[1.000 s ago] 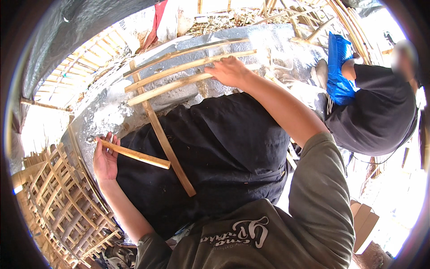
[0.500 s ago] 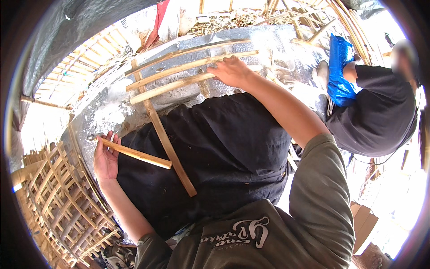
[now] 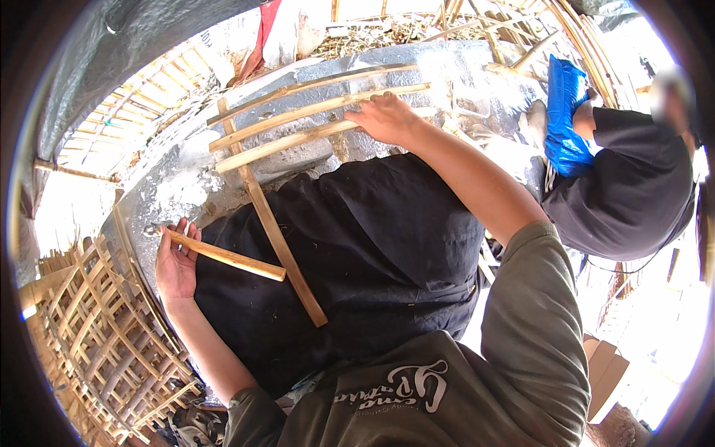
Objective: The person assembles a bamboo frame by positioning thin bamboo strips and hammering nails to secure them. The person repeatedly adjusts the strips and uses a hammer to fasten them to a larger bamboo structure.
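Observation:
My left hand (image 3: 177,270) is closed on a hammer (image 3: 231,258), near its small metal head, which shows only in part. The pale wooden handle points right, above my dark-clothed lap (image 3: 357,246). My right hand (image 3: 384,119) grips the nearest of three bamboo slats (image 3: 290,144) close to its right end, fingers curled over it. The middle slat (image 3: 320,109) and the far slat (image 3: 320,81) run roughly side by side with it. Their left ends meet a long crosspiece strip (image 3: 277,238) that slopes down over my lap.
A woven bamboo panel (image 3: 104,335) stands at the lower left. A person in dark clothes (image 3: 618,186) sits at the right beside a blue plastic bag (image 3: 564,112). Under the slats lies a grey, white-stained sheet (image 3: 179,182). Bamboo poles (image 3: 581,45) lean at the far right.

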### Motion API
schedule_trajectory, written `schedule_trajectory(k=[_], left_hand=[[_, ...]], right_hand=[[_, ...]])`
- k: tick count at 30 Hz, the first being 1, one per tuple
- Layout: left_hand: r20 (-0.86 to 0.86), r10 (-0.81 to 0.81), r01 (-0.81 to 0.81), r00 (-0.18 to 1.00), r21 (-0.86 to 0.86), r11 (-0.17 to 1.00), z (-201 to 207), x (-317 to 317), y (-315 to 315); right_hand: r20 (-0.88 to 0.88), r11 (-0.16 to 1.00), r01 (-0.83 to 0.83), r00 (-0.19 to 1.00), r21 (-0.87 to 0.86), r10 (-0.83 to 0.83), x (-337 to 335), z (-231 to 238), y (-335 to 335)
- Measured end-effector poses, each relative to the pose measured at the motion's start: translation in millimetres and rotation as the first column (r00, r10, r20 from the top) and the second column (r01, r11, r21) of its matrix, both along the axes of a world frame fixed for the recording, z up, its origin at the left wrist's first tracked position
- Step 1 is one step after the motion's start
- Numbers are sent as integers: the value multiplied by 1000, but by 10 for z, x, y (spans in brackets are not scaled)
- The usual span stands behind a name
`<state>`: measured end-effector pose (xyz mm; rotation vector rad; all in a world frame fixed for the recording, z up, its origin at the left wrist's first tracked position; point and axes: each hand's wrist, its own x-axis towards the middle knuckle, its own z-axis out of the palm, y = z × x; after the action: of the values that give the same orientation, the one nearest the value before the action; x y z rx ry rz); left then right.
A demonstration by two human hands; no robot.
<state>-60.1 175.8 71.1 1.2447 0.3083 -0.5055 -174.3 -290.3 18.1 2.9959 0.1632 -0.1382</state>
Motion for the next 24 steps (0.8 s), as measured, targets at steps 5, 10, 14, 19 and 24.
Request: schedule_trajectory(k=[5,10,14,19,24], left_hand=[[-4,9,-9,1000,9,1000,4,1,-6],[4,-6,6,1000,5,1000,0,4,10],[-1,3,-3,1000,15,1000,10,-3,-9],[-4,-6,6,1000,10,1000,6,2,6],[4,-4,4,1000,13,1000,10,-4,3]], right_hand=[[-4,1000,-4,1000,-1,4,10,-17,-11],[-2,1000,-20,1000,-15,20,10,-7,-14],[-3,1000,-9,1000,-5,9,12,-26,-19],[-16,1000,-7,1000,0,7,20,-37,-32],[-26,1000,31,999,3,-31,17,-38,-14]])
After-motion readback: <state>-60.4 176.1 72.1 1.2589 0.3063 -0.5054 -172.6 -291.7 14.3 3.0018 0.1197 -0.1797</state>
